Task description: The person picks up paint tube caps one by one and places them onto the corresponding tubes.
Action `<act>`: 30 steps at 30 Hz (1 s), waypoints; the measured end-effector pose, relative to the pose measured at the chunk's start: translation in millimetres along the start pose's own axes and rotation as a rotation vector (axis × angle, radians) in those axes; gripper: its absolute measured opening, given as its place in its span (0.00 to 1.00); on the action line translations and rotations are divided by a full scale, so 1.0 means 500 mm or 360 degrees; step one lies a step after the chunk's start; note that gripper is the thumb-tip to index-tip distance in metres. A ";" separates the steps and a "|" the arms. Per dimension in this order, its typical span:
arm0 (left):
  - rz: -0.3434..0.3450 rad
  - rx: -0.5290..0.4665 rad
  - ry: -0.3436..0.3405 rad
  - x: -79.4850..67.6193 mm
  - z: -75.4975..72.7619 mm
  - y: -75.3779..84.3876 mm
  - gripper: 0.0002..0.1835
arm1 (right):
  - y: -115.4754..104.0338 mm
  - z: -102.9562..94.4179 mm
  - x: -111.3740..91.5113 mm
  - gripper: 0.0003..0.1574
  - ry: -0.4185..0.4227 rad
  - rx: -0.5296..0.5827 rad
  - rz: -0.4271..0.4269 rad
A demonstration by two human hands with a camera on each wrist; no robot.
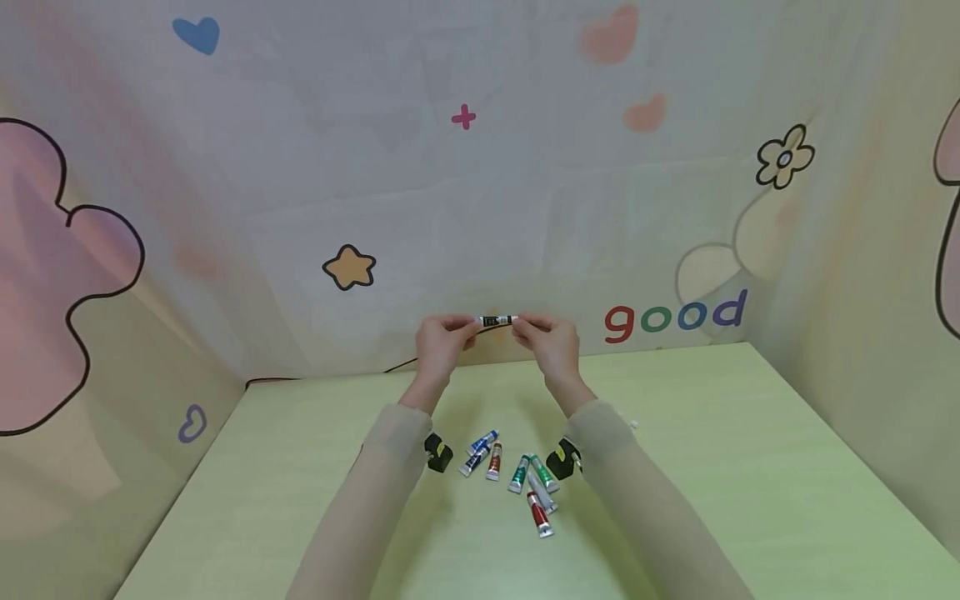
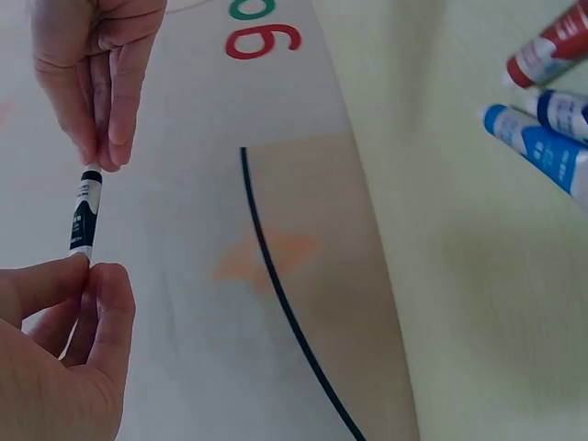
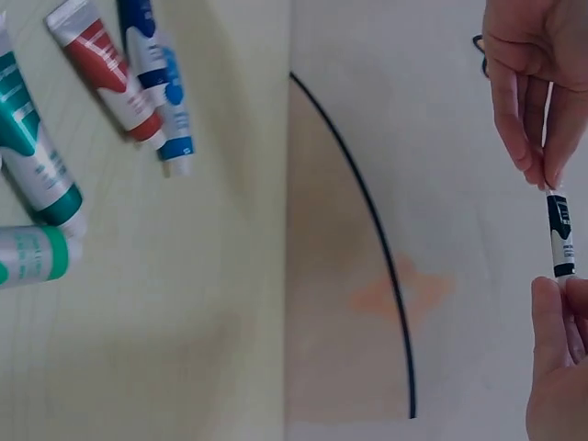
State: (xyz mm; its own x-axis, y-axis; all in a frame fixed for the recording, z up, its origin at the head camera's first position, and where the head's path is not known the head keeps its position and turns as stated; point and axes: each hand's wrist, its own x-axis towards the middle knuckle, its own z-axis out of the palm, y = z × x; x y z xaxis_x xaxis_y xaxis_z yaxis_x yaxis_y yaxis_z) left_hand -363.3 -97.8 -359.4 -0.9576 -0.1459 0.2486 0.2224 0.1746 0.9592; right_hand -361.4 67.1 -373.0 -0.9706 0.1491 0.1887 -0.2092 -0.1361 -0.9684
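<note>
A small paint tube with a black and white label (image 1: 497,321) is held level between both hands, raised in front of the back cloth. My left hand (image 1: 441,340) pinches one end between thumb and fingers. The other end, by the black band, is pinched by my right hand (image 1: 550,340). In the left wrist view the label of the tube (image 2: 85,213) shows between the two sets of fingertips. The right wrist view has the tube (image 3: 560,234) at its right edge, with fingertips at both ends.
On the pale green table (image 1: 675,467) below lie several paint tubes: blue ones (image 1: 483,442), an orange-red one (image 1: 494,461), green ones (image 1: 520,473), a silver-grey one (image 1: 542,493) and a red one (image 1: 538,513). A printed cloth (image 1: 487,208) hangs behind the table.
</note>
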 end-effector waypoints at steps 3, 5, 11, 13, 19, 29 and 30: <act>-0.0045 0.0052 -0.0025 0.009 0.007 -0.017 0.07 | 0.018 -0.003 0.005 0.14 0.0018 -0.0082 0.0037; -0.0068 0.0071 -0.0036 0.012 0.011 -0.028 0.07 | 0.032 -0.006 0.009 0.13 0.0015 -0.0140 0.0066; -0.0092 0.0200 -0.0061 0.010 0.018 -0.065 0.06 | 0.077 -0.013 0.024 0.11 -0.0008 -0.0294 0.0181; -0.0096 0.0277 -0.0090 0.007 0.019 -0.077 0.06 | 0.091 -0.014 0.027 0.10 -0.0001 -0.0306 0.0217; -0.0155 0.0389 -0.0210 0.001 0.017 -0.113 0.09 | 0.121 -0.013 0.024 0.10 0.0010 -0.0328 0.0301; -0.0287 0.0287 -0.0300 -0.001 0.015 -0.157 0.12 | 0.148 -0.024 0.016 0.11 -0.0122 -0.0528 0.0409; -0.0310 0.0288 -0.0307 -0.002 0.014 -0.161 0.12 | 0.151 -0.025 0.016 0.12 -0.0137 -0.0543 0.0426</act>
State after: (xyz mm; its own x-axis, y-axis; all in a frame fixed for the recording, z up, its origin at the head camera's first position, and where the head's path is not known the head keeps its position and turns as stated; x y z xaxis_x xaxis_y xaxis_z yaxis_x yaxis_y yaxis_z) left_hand -381.6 -104.6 -437.7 -0.9998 -0.0092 0.0163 0.0123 0.3346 0.9423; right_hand -383.5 70.4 -446.5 -0.9947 0.0687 -0.0769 0.0879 0.1744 -0.9807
